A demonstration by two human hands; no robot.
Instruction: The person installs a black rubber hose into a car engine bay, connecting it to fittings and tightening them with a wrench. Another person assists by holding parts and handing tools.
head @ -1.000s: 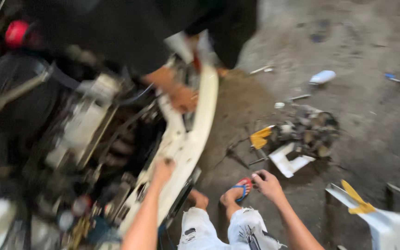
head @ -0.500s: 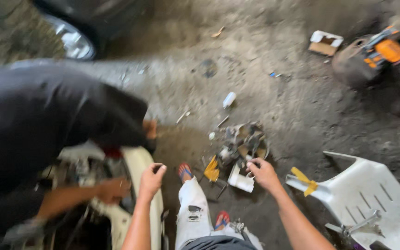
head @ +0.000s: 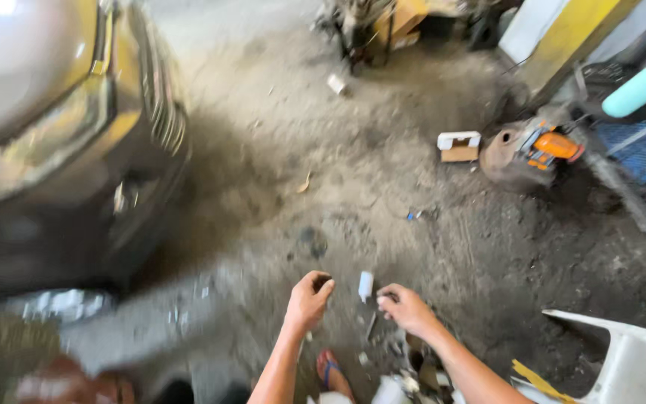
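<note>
- Head view looks down on a dirt workshop floor (head: pixel 383 187), with both of the person's bare forearms coming up from the bottom centre of the frame.
- Left hand (head: pixel 308 299), bottom centre, is curled into a loose fist; nothing can be seen inside it, so I cannot tell whether it grips anything.
- Right hand (head: pixel 407 308), just right of it, has its fingers bent inward and thumb tucked; whether it pinches something small is not clear.
- One small white cylinder (head: pixel 365 286) lies on the ground between the two hands, near both and touching neither.
- By my judgement it is light and stiff, probably plastic, easy to pinch around its middle with thumb and forefinger; it is likely dusty rather than slippery.
- One dark metal rod (head: pixel 370 326) lies just below it, thin and rigid.
- One foot in a blue sandal (head: pixel 330 372) shows at the bottom edge between the arms.
- One dark car front (head: pixel 76 150) fills the left of the frame.
- One orange power tool (head: pixel 551 146) sits on a rusty round part at upper right, with one white-and-brown box (head: pixel 459 147) just left of it.
- One white plastic chair (head: pixel 629 359) shows at lower right.
</note>
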